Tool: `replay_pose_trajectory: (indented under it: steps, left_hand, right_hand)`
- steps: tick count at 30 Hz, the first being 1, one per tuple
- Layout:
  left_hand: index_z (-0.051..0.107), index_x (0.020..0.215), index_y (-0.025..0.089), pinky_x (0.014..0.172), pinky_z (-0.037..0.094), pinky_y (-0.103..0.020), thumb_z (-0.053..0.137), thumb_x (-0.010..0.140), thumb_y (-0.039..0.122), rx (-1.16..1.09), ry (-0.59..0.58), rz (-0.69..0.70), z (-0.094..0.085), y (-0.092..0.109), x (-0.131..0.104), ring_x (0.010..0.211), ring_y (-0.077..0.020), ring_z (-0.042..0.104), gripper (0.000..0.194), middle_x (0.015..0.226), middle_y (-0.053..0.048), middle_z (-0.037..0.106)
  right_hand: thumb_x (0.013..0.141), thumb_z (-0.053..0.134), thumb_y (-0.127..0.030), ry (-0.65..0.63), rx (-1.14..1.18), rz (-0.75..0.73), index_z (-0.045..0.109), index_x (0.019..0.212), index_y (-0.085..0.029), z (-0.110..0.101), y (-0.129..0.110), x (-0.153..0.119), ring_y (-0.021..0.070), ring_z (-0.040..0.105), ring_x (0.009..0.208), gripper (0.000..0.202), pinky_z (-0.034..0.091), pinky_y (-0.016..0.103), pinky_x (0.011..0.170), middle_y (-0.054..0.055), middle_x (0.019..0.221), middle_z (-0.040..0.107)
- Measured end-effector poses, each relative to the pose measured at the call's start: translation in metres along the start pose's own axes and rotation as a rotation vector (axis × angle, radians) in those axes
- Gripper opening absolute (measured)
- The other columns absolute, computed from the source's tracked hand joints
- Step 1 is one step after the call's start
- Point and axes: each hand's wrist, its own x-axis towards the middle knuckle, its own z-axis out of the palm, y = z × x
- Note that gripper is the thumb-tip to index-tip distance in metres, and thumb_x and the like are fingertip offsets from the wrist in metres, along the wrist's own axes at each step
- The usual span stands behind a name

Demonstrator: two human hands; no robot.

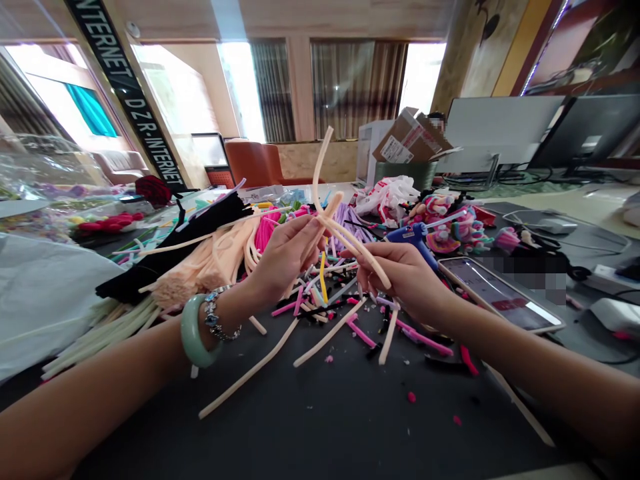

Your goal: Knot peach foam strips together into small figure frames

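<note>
Cream fuzzy stems [323, 167] cross in front of me, one end pointing up and another slanting down to the right. My left hand [293, 250] pinches them near the crossing. Around the lower part of the slanting stem, my right hand [395, 270] has its fingers closed; its fingertips are partly hidden. Loose cream stems [250, 377] lie on the dark table [300, 427] below both hands. Short pink, black, yellow and white pieces [325, 283] are scattered under and behind the hands.
Bundles of cream stems [200, 270] and black stems [150, 267] lie at the left. A blue glue gun [413, 237] and a phone [500, 293] are on the right. Farther back are a white plastic bag [387, 197], a cardboard box [413, 137] and monitors [500, 130].
</note>
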Motion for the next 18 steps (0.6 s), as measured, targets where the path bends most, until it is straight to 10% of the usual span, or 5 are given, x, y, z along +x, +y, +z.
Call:
replay_pose_trajectory:
  steps: [18]
  left_hand:
    - [0.062, 0.072, 0.014, 0.039, 0.038, -0.013, 0.056, 0.084, 0.028, -0.198, -0.007, -0.13, 0.0006, 0.0097, -0.0013, 0.041, -0.0027, 0.045, 0.019, 0.057, 0.003, 0.051]
  right_hand:
    - [0.073, 0.064, -0.027, 0.033, 0.062, 0.072, 0.071, 0.085, -0.014, 0.0034, -0.0041, -0.0006, 0.0062, 0.045, 0.045, 0.019, 0.03, 0.019, 0.04, -0.001, 0.057, 0.057]
